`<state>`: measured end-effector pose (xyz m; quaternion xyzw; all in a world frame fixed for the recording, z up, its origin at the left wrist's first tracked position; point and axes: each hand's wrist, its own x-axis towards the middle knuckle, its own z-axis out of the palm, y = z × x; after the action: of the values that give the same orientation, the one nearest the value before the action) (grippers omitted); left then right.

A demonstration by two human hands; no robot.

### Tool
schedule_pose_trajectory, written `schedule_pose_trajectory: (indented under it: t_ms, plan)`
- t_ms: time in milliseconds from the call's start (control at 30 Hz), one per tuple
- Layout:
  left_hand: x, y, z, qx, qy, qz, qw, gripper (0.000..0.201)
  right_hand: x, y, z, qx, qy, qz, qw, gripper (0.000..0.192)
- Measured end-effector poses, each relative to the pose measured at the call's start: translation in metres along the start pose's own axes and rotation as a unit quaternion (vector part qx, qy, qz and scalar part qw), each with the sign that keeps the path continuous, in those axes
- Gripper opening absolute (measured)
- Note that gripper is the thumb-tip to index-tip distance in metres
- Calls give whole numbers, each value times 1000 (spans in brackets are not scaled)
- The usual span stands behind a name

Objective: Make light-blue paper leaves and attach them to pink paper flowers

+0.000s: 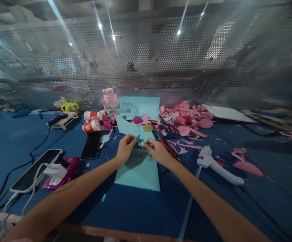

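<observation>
My left hand point(124, 148): fingers pinched on a small teal paper piece point(138, 137), held just above the light blue sheet point(138, 171).
My right hand point(157, 150): fingers closed on the same piece from the other side; the two hands almost touch.
Tabletop point(14, 141): blue, with the sheet lying flat under my wrists.
To my right: a white glue gun point(217, 165); beyond it, pink paper scraps point(191, 117).
To my left: a black phone point(91, 145) and two red-and-white cups point(91, 121) on their sides.
Behind: a pink-lidded bottle point(110, 102), upright.

Small teal paper scrap point(138, 137) pinched above flat teal sheet point(138, 171).
</observation>
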<state>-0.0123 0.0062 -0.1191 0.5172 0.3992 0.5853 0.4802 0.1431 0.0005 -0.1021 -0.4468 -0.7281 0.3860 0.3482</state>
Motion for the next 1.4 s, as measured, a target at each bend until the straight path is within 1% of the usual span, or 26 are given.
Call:
schedule_pose_trajectory:
  t_ms: [100, 233, 333, 400, 500, 633, 733, 800, 933, 1033, 1167, 1333, 1400]
  plan:
    - [0, -1, 0, -9, -1, -24, 1000, 29, -2, -3, 3, 12, 5, 15, 1000, 32]
    - [0, -1, 0, -32, -12, -33, 999, 31, -1, -3, 2, 41, 22, -7, 999, 32]
    - [2, -1, 0, -53, -51, -42, 996, 36, 1, 0, -1, 55, 30, -17, 998, 31]
    - [3, -2, 0, -62, -78, -44, 994, 43, 3, 3, -2, 68, 27, -15, 997, 31]
    - [4, -4, 0, -72, -98, -44, 992, 51, 4, 7, -4, 93, 13, -10, 996, 30]
    - [5, -5, -2, -83, -93, -79, 989, 53, 5, 11, -4, 85, 23, 2, 996, 25]
    - [6, -5, -3, -87, -101, -95, 986, 52, 5, 11, -4, 75, 32, 3, 997, 23]
    - [6, -5, -3, -82, -96, -94, 988, 49, 5, 11, -3, 77, 43, 4, 996, 26]
    - [6, -6, -3, -82, -59, -86, 991, 47, 5, 10, 0, 81, 62, 19, 995, 33]
    - [6, -4, -3, -82, -44, -77, 993, 47, 6, 9, 3, 119, 59, 29, 991, 36]
    - [5, -3, -3, -83, -45, -72, 993, 44, 6, 7, 4, 168, 42, 53, 983, 40]
    - [5, -6, -1, -134, -16, -71, 988, 42, 4, 4, 5, 171, 46, 49, 983, 39]
    - [5, -6, 0, -145, -24, -70, 987, 42, 3, 3, 6, 162, 39, 49, 985, 36]
